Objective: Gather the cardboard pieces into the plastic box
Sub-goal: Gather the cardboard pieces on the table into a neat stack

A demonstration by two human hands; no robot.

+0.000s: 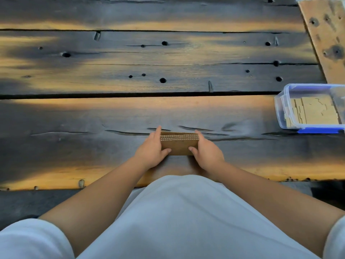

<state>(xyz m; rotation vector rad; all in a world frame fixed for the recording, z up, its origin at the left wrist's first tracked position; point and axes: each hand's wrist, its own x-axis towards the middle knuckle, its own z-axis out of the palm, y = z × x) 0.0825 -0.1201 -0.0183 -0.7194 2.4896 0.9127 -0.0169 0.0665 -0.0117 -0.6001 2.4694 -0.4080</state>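
A small stack of brown corrugated cardboard pieces (pixel 179 144) stands on edge on the dark wooden table, right in front of me. My left hand (pixel 153 148) grips its left end and my right hand (pixel 206 150) grips its right end, thumbs on the near face. A clear plastic box (pixel 283 111) with a blue rim and a blue clip sits at the right edge of the view. Flat cardboard pieces (pixel 313 111) lie inside it. The box is cut off by the frame on its right side.
The table (pixel 130 71) is made of dark, scorched planks with knot holes and gaps between boards. A lighter wooden plank (pixel 324 34) lies at the far right corner. My white shirt fills the lower view, hiding the table's near edge.
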